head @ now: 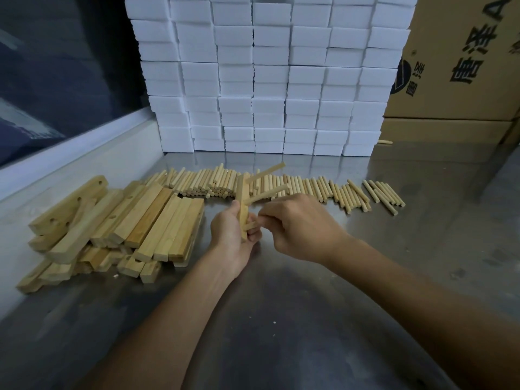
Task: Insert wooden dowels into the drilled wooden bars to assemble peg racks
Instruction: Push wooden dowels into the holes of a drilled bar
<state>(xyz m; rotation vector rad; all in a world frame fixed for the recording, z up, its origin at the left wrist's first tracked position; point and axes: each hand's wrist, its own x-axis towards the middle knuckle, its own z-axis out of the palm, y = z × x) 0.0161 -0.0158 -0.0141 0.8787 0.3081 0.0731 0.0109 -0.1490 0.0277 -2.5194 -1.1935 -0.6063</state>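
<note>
My left hand [229, 232] grips a drilled wooden bar [242, 198] upright above the metal table. Two dowels stick out of the bar to the right: an upper one [268, 171] and a middle one [267, 194]. My right hand [301, 226] pinches a third dowel [251, 226] whose tip sits at the bar's lower end; most of this dowel is hidden by my fingers. A row of loose dowels [281, 187] lies behind my hands. A pile of drilled bars [118, 220] lies to the left.
A wall of stacked white boxes [270, 80] stands at the back of the steel table [309, 319]. Cardboard cartons [464, 66] stand at the back right, with one stray dowel [385, 141] at their foot. A raised table edge [70, 156] runs along the left.
</note>
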